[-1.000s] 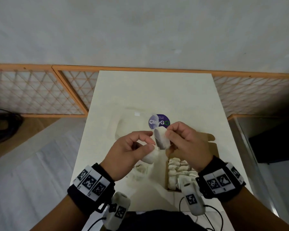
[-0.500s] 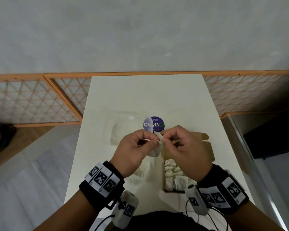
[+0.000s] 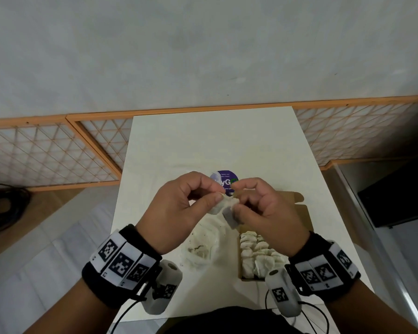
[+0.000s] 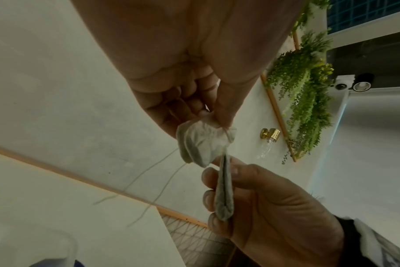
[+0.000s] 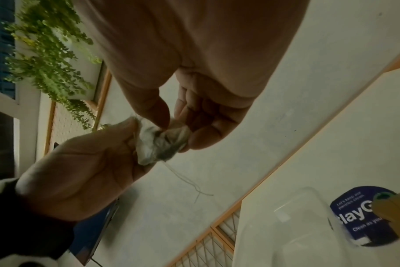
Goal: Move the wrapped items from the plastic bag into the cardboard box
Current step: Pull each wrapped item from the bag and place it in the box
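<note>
2 hands raised | L hand (image 3: 179,208) pinches wrapped item (image 3: 219,206) | R hand (image 3: 268,208) pinches 2nd item (image 3: 229,216)

Since 1.0 s ago: right hand (image 3: 268,208) and left hand (image 3: 179,210) draw closer together, fingertips now meeting. Wrapped item (image 3: 223,206), earlier upright above the left thumb, now hangs crumpled, pinched between both hands. Purple sticker (image 3: 225,177) more covered by fingers.

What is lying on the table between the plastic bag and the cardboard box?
Nothing in the head view: a narrow bare strip of table separates the plastic bag from the cardboard box. Above it, both hands hold wrapped items.
</note>
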Demonstrator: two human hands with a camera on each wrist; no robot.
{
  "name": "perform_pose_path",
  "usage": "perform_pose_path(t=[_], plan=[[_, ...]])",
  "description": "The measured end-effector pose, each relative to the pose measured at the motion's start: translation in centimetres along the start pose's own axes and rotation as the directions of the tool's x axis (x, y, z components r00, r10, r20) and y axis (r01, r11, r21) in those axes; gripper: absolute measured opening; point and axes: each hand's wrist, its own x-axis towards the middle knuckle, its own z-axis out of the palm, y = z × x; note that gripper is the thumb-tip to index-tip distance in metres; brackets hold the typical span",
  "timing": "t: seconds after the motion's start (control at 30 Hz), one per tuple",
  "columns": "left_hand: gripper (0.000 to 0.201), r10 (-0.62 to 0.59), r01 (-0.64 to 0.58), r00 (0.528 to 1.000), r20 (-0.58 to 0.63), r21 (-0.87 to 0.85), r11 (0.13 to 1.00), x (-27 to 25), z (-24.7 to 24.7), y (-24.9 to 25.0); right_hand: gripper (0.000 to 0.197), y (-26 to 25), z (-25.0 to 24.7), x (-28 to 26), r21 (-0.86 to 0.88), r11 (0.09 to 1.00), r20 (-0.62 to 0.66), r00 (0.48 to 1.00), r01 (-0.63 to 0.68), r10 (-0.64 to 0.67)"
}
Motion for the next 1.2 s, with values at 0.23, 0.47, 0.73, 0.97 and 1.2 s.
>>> perform_pose_path(t=[0.23,0.47,0.73,0.97,1.2], plan=[[0.011,0.027,-0.027,0.999,0.024,0.01,1.0,0.0,0.2,1.3,0.007,-0.4,0.5,0.2,-0.047,0.998,0.043,0.999,0.033,-0.031],[0.012,0.049,-0.045,0.998,-0.051,0.076,0.996,0.5,-0.2,0.4,0.009,-1.1,-0.1,-0.5,0.009,0.996,0.041,0.995,0.091,-0.091],[0.006,-0.088,0.091,0.995,0.041,-0.06,0.994,-0.7,1.6,-1.8,0.006,-1.6,-0.7,-0.4,0.21,0.976,0.0,0.998,0.061,-0.063],[0.007,-0.132,0.134,0.991,0.029,-0.089,0.987,-1.4,2.1,-2.9,0.011,-0.9,-1.1,-0.5,0.2,0.979,-0.225,0.974,0.044,0.002],[0.004,-0.09,0.117,0.99,0.105,-0.282,0.952,-1.5,3.0,-2.7,0.011,-0.6,-1.2,-0.8,0.033,0.999,-0.307,0.952,-0.005,0.015]])
